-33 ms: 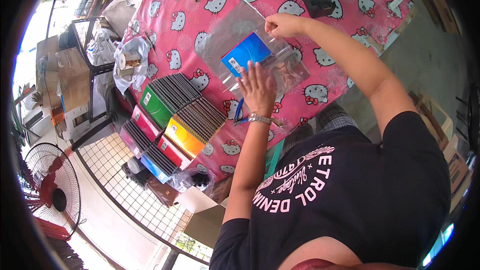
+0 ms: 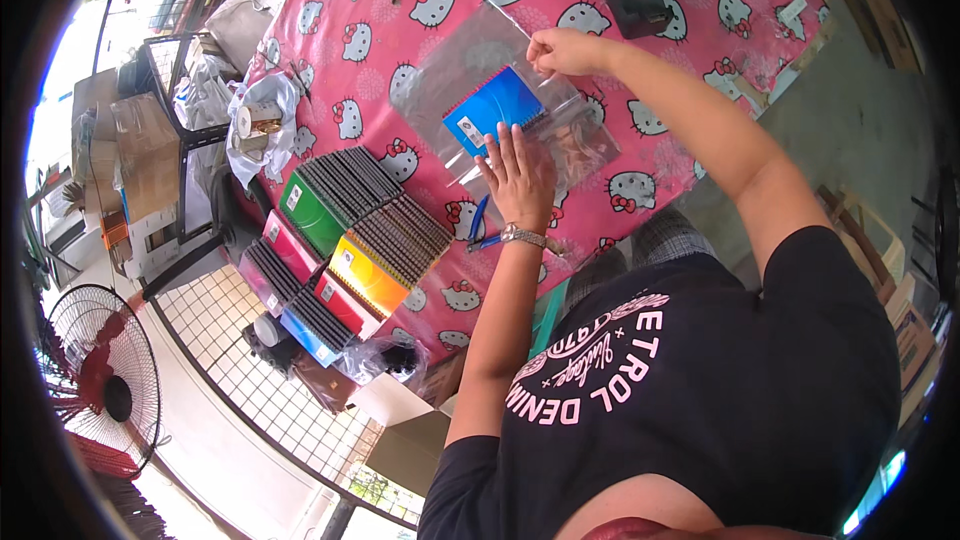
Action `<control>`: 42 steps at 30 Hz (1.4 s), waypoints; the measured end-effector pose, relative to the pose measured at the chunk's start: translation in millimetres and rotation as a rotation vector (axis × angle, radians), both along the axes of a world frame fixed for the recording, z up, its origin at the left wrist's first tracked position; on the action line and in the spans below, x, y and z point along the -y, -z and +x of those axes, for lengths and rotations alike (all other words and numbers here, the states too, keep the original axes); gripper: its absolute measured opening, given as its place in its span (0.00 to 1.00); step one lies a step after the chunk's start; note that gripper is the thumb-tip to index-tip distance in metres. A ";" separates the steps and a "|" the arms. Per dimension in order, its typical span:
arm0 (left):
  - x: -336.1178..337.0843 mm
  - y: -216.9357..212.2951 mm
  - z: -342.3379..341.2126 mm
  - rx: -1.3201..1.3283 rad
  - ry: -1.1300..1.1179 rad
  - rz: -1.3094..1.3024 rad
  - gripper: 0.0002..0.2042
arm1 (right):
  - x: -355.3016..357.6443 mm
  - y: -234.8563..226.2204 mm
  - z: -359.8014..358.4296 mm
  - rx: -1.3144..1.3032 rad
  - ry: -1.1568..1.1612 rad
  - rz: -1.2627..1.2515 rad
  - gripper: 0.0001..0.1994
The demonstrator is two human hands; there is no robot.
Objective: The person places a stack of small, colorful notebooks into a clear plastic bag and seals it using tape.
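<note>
At far left stands a fan (image 2: pixel 118 395) with red blades; right of it, a crumpled white plastic bag (image 2: pixel 245 155) rests at the edge of the pink printed surface (image 2: pixel 380 50). Next come stacks of spiral notebooks (image 2: pixel 340 240) with green, yellow, red, pink and blue covers, set close together. A clear plastic bag (image 2: pixel 430 75) lies flat near the middle, blue-handled pliers (image 2: pixel 479 218) just below it. The blue notebook (image 2: pixel 495 105) lies tilted within the bag's outline. The left hand (image 2: pixel 517 180) is flat, fingers extended over the notebook's lower edge, grasping nothing. The right hand (image 2: pixel 560 50) has curled fingers at the bag's upper-right edge; whether they pinch the film, I cannot tell. Beyond sits a black tape dispenser (image 2: pixel 625 0).
</note>
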State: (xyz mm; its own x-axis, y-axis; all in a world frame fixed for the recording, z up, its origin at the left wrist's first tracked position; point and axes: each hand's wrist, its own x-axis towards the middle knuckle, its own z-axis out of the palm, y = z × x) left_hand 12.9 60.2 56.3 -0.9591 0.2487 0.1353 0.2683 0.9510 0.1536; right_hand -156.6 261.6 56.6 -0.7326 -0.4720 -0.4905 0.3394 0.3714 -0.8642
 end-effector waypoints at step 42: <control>45.8 -9.7 -85.5 -0.356 -0.247 0.159 0.18 | 108.0 -21.3 51.5 -1.332 -0.083 0.481 0.16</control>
